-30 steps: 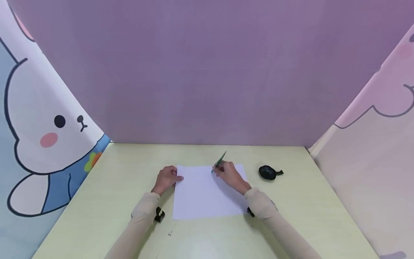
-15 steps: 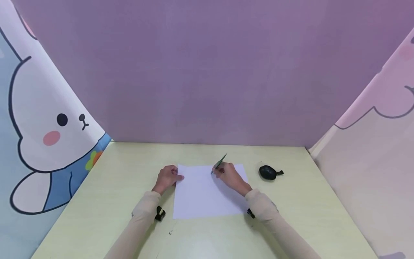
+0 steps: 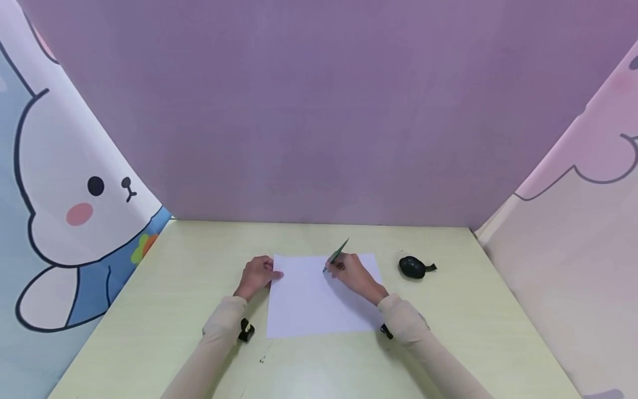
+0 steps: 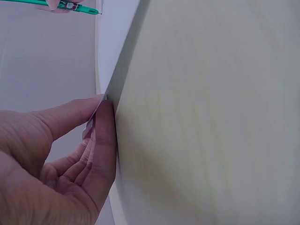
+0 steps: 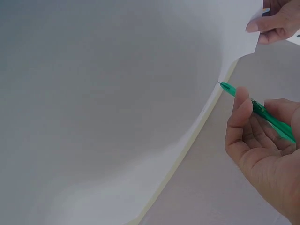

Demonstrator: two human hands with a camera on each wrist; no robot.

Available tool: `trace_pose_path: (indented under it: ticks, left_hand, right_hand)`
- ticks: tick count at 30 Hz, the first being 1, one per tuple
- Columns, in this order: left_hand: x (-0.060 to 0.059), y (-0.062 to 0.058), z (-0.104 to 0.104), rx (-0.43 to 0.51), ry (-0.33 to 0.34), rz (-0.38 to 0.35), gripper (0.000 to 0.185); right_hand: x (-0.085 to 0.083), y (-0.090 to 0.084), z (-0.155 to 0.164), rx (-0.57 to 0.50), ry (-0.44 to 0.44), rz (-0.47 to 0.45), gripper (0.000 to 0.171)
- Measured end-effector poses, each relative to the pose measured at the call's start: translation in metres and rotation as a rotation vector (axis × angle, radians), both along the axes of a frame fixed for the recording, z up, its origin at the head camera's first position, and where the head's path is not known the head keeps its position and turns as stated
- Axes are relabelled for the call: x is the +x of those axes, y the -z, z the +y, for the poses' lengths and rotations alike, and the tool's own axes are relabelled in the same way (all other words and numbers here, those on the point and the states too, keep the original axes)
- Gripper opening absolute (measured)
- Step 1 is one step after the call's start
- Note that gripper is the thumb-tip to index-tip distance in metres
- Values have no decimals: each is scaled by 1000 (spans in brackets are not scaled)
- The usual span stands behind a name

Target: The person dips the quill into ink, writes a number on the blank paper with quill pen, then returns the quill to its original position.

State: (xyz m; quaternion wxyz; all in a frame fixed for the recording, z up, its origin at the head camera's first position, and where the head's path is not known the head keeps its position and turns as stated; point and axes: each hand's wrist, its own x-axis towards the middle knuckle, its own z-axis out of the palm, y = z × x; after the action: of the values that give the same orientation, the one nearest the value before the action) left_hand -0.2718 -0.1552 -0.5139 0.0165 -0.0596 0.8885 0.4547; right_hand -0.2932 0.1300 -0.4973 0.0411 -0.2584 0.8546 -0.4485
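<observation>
A white sheet of paper [image 3: 304, 307] lies on the pale table. My left hand [image 3: 255, 278] holds its upper left edge. In the left wrist view, the thumb of this hand [image 4: 61, 122] is above the edge and a finger beneath, pinching the slightly raised paper. My right hand [image 3: 355, 275] grips a slim green pen [image 3: 341, 249] over the upper middle of the sheet. The right wrist view shows the pen [image 5: 228, 88] between thumb and fingers, its fine point at or just over the paper. No writing is visible on the sheet.
A black oval object [image 3: 412, 267] with a short strap-like tail lies to the right of the paper. Small dark marks [image 3: 262, 361] are on the table [image 3: 149, 332] near its front. A purple wall [image 3: 319, 111] rises behind it, with cartoon-printed panels at both sides.
My right hand and the pen have shifted slightly left and toward me over the paper. My left hand keeps its hold on the edge.
</observation>
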Motion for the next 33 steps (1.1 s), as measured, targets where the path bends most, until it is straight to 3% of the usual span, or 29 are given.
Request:
trace_pose_path:
  ticks: [12, 33]
  left_hand:
    - [-1, -3, 1, -6, 6, 6, 23]
    - [-5, 3, 0, -13, 5, -8, 23]
  right_hand:
    - [2, -3, -2, 36, -17, 6, 17]
    - [4, -2, 0, 44, -42, -46, 21]
